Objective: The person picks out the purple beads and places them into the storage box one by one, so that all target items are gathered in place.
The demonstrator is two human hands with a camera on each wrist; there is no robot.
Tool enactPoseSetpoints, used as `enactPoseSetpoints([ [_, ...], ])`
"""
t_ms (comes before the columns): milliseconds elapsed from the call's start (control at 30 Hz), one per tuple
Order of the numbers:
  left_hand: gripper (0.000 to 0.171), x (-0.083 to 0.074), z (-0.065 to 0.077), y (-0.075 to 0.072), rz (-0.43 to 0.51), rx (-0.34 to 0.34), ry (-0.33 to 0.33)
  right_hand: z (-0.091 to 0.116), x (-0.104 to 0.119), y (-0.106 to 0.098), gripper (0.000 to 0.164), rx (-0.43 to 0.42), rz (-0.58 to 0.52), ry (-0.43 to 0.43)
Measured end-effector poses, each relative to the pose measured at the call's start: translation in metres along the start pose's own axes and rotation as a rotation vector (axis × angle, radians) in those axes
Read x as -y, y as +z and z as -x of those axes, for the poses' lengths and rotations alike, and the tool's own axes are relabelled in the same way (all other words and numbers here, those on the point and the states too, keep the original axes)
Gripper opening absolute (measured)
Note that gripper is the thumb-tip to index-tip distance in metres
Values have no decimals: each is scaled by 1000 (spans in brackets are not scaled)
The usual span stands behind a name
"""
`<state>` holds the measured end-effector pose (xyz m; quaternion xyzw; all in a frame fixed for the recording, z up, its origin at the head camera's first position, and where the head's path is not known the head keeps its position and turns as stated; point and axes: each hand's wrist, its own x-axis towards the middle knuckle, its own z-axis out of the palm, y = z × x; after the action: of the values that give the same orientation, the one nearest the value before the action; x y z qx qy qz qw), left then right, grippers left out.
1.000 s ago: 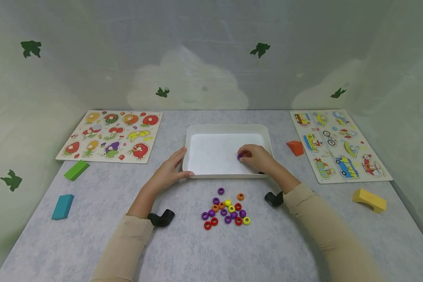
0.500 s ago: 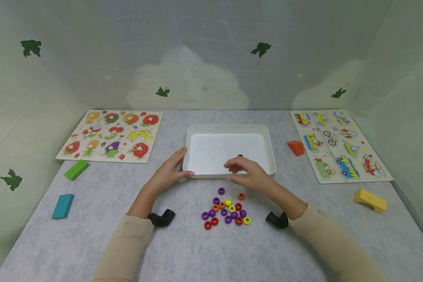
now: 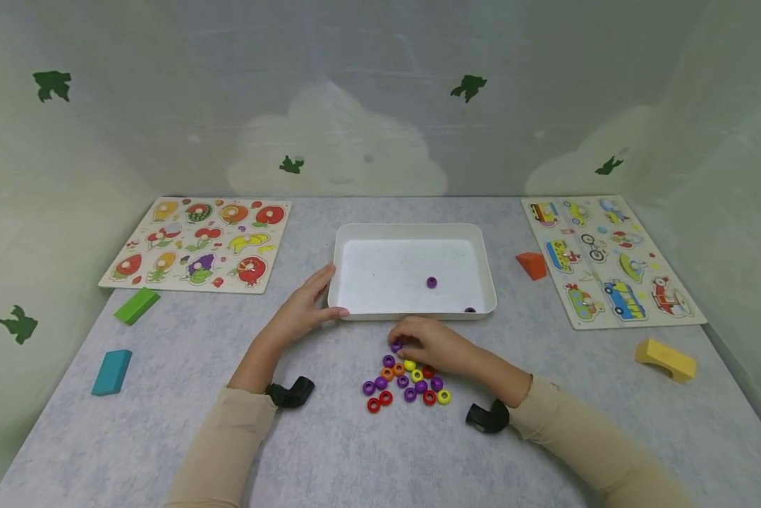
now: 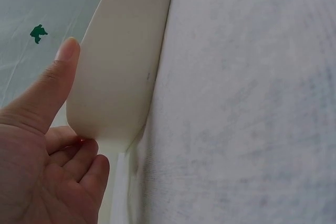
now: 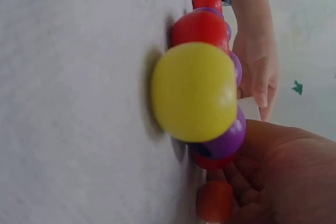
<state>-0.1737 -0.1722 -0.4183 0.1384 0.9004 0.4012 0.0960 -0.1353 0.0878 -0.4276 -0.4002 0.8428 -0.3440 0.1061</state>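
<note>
My right hand (image 3: 436, 346) reaches over the loose beads, thumb and forefinger pinching a purple bead (image 3: 396, 347) at the far edge of the group. Red, orange, yellow and purple beads lie close by, among them a yellow bead (image 5: 194, 93), large in the right wrist view. An orange bead (image 5: 214, 202) shows under that hand, which hides it in the head view. My left hand (image 3: 300, 310) rests at the near left corner of a white tray (image 3: 412, 317), thumb on the front wall and straight fingers along the side. Inside the tray lie two purple beads (image 3: 431, 282), one partly behind the front rim.
A fruit puzzle board (image 3: 183, 286) lies at the back left, with a green block (image 3: 137, 306) and a teal block (image 3: 111, 372) before it. To the right are a vehicle puzzle board (image 3: 599, 282), an orange-red block (image 3: 532, 266) and a yellow arch block (image 3: 666, 360).
My right hand has let go of a purple bead in the tray, come back over the front rim and taken hold of another purple bead. The left hand has stayed at the tray corner.
</note>
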Motion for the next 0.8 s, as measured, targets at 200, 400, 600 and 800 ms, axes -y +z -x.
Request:
enactPoseSetpoints([
  [200, 89, -1, 1, -1, -4, -1, 3, 0, 3, -4, 19, -25, -29, 31],
  [400, 89, -1, 1, -1, 1, -4, 18, -6, 9, -31, 20, -178, -64, -16],
  [600, 88, 0, 0, -1, 13, -4, 9, -26, -15, -56, 23, -319, -51, 101],
  [800, 88, 0, 0, 0, 20, -5, 12, -40, -46, -59, 21, -267, -58, 333],
])
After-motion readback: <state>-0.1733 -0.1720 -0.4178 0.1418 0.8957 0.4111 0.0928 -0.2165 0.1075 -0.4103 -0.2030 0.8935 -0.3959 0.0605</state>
